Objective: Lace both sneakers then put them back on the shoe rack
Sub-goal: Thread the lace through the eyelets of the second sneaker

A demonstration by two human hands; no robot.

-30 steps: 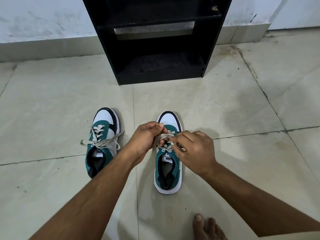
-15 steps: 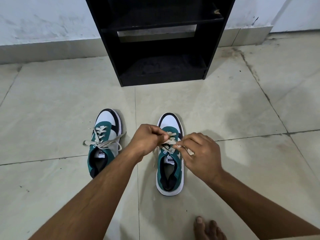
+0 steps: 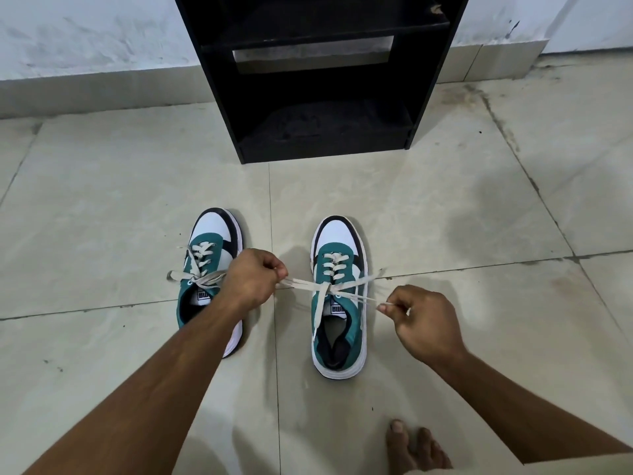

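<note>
Two teal, white and black sneakers stand side by side on the tiled floor, toes toward the black shoe rack (image 3: 322,132). The left sneaker (image 3: 212,241) has its cream lace tied in a loose bow, partly hidden by my left forearm. The right sneaker (image 3: 339,303) is laced up, and its cream lace (image 3: 329,287) is stretched sideways across the tongue. My left hand (image 3: 251,279) pinches one strand to the left of that shoe. My right hand (image 3: 423,323) pinches the other strand to its right.
The rack stands against a white wall (image 3: 85,36) with open, dark shelves. Beige floor tiles (image 3: 445,207) with dark grout lines spread all around. My bare toes (image 3: 414,447) show at the bottom right.
My hands were close together over the right sneaker's laces; now they have pulled apart, left hand leftward and right hand rightward, drawing the lace taut.
</note>
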